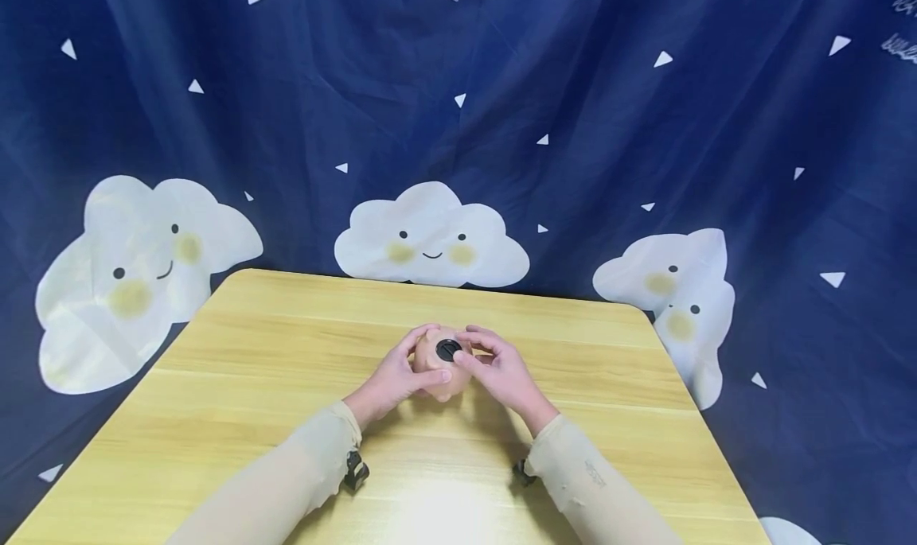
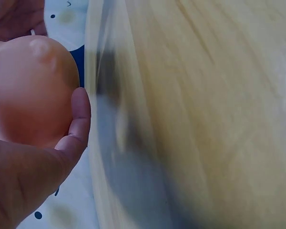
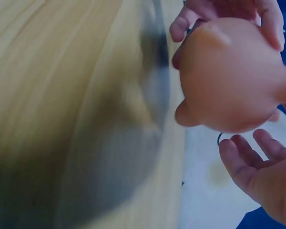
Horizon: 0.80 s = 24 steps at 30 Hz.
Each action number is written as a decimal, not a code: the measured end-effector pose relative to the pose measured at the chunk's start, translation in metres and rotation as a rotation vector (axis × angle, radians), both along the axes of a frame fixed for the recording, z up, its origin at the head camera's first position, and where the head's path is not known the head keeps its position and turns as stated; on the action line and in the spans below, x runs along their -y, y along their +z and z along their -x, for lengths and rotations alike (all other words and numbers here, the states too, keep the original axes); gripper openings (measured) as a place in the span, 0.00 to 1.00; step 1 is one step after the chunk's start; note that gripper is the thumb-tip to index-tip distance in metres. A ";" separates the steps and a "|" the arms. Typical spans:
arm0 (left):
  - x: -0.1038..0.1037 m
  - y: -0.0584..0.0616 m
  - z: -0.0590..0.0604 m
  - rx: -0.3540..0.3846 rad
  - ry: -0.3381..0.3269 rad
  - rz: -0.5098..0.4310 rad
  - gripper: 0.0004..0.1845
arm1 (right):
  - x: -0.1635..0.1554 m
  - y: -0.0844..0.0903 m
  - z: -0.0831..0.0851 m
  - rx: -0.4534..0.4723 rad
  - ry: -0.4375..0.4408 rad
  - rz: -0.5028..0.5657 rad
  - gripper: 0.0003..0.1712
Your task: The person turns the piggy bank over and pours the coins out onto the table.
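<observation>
A round, pink piggy bank (image 1: 430,362) with stubby bumps is held up close over the table, its black round plug (image 1: 448,349) facing up. My left hand (image 1: 398,376) grips the body from the left, thumb along the near side and fingers round the far side. At the plug's right edge, the thumb and forefinger of my right hand (image 1: 497,367) pinch it. In the right wrist view the other right fingers (image 3: 238,155) are spread just off the pink body; the plug is hidden there. The left wrist view shows a left digit (image 2: 80,114) curving round the smooth body.
A light wooden table (image 1: 301,330) lies under both hands. Behind it hangs a dark blue curtain (image 1: 401,131) with white triangles and smiling clouds (image 1: 433,227). Small black devices (image 1: 355,472) are strapped near both sleeve cuffs.
</observation>
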<state>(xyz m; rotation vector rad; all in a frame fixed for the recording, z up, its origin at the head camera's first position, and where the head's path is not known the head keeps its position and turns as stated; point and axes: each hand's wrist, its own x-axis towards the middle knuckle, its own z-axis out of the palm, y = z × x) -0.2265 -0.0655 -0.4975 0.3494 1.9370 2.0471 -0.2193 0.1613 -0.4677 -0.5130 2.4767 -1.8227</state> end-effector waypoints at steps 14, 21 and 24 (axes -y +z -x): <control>-0.004 0.001 -0.003 -0.134 0.057 0.091 0.48 | 0.013 0.009 -0.002 -0.176 -0.096 -0.214 0.06; -0.005 0.000 -0.005 -0.189 0.043 0.141 0.48 | 0.015 0.015 -0.003 -0.193 -0.113 -0.287 0.05; -0.004 0.000 -0.007 -0.198 0.021 0.141 0.48 | 0.014 0.017 -0.003 -0.216 -0.091 -0.329 0.04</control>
